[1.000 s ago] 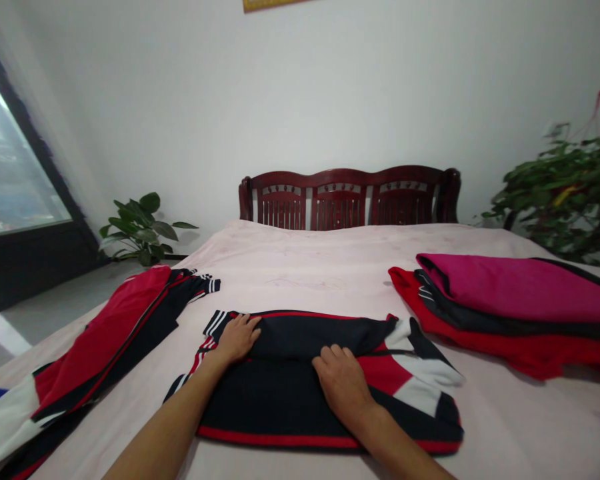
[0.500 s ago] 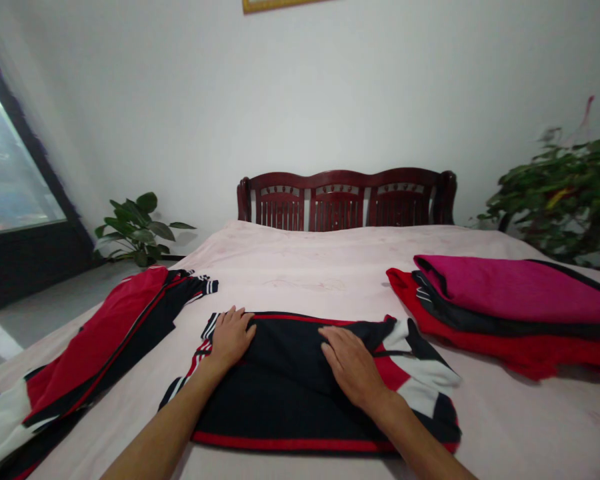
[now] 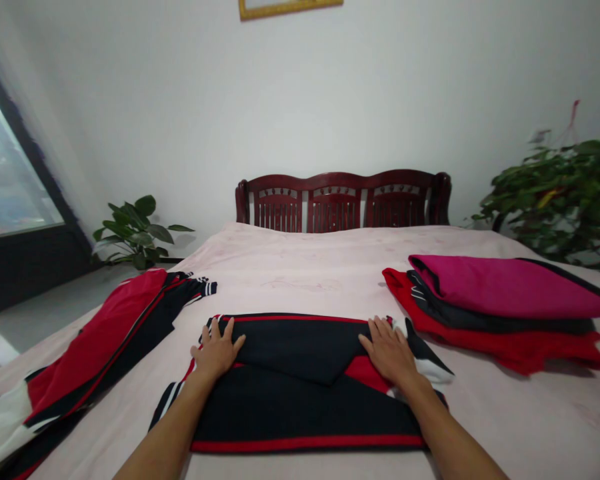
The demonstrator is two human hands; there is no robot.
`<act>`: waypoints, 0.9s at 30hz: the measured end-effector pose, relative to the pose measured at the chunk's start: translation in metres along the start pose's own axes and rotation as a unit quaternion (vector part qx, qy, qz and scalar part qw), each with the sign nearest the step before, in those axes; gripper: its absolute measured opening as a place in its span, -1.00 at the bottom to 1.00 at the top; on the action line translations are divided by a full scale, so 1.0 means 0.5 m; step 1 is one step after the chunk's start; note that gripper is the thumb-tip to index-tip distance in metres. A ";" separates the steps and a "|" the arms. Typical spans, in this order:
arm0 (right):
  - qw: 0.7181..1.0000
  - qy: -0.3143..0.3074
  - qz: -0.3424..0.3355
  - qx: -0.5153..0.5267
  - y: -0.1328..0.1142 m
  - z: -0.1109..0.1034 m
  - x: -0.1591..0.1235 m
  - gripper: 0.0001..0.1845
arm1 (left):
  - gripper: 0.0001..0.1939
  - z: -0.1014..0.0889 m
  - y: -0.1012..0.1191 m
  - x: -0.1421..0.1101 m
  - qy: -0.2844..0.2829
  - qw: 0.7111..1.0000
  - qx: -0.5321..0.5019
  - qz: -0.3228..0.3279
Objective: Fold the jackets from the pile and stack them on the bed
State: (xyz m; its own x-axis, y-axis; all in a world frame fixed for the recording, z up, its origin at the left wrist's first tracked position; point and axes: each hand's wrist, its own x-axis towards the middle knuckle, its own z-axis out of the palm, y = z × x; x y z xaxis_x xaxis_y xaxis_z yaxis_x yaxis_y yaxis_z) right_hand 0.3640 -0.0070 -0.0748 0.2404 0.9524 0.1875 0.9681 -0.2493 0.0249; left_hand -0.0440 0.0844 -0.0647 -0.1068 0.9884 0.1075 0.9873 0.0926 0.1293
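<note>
In front of me a navy track jacket (image 3: 300, 413) with red piping lies folded flat, its striped cuffs to the left and red and white panels to the right. Fingers spread, my left hand (image 3: 216, 353) rests on its left end by the striped edging. My right hand (image 3: 390, 353) lies open near the right end, palm down over the red and white part. Between the hands, a navy flap with a pointed lower corner lies across the upper half. Both palms hide some of the cloth under them.
The jacket lies on a pink bedsheet (image 3: 300, 280). At left is a red, navy and white tracksuit top (image 3: 105, 333). At right sits a stack of folded clothes (image 3: 505, 287), magenta on top. Beyond are a wooden headboard (image 3: 335, 200) and plants on both sides.
My right hand has moved right, from the jacket's middle to its right end. The navy flap now shows a clear pointed corner and more red beneath. My left hand has shifted slightly left and down.
</note>
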 end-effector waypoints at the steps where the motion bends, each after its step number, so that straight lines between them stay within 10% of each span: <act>1: 1.000 -0.001 0.014 -0.004 0.008 0.000 0.002 -0.26 | -0.31 0.000 -0.001 -0.002 0.004 1.000 -0.002 -0.004; 12: 0.990 -0.104 0.088 0.042 0.040 -0.046 0.029 -0.30 | -0.29 0.012 -0.006 0.005 0.010 1.000 -0.016 -0.006; 16: 0.993 -0.038 0.108 0.027 -0.037 -0.094 -0.002 -0.27 | -0.30 0.018 -0.004 0.003 0.035 0.999 -0.005 0.000; 20: 0.997 0.015 -0.018 0.075 -0.167 -0.122 -0.075 -0.29 | -0.31 0.020 -0.001 0.001 0.038 0.999 -0.013 0.003; 27: 0.986 -0.015 -0.123 0.110 -0.243 -0.051 -0.134 -0.34 | -0.16 -0.022 -0.046 0.020 -0.073 0.984 -0.150 0.066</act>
State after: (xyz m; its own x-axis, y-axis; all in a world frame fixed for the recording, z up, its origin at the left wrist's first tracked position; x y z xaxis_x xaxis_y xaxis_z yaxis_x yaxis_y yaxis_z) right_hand 0.2285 -0.0449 -0.0655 -0.0050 0.9851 0.1721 0.9885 0.0309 -0.1479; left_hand -0.0692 0.0910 -0.0556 0.0592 0.9982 0.0024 0.9100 -0.0549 0.4110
